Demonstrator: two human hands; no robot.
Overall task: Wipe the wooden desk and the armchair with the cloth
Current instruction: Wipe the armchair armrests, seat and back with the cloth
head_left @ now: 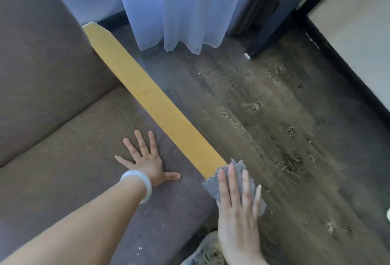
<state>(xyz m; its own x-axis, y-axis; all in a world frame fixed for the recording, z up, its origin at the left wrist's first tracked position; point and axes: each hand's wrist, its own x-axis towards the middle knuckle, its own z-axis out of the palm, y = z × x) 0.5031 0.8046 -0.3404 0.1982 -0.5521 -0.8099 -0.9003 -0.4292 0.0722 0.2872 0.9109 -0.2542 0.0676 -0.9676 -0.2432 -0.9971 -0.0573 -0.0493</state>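
The armchair (pixel 52 117) has brown-grey cushions and a yellow wooden armrest (pixel 152 100) running from the upper left to the lower middle. My right hand (pixel 238 205) lies flat with straight fingers on a grey cloth (pixel 237 166), pressing it onto the near end of the armrest. My left hand (pixel 145 159), with a pale bangle on the wrist, rests flat with spread fingers on the seat cushion just left of the armrest.
A sheer white curtain (pixel 168 7) hangs behind the chair. Dark wood-grain floor (pixel 285 127) fills the right side. A dark furniture leg (pixel 261 41) stands at the upper right, and a pale surface (pixel 358 22) shows in the far right corner. A shoe (pixel 206 250) is at the bottom.
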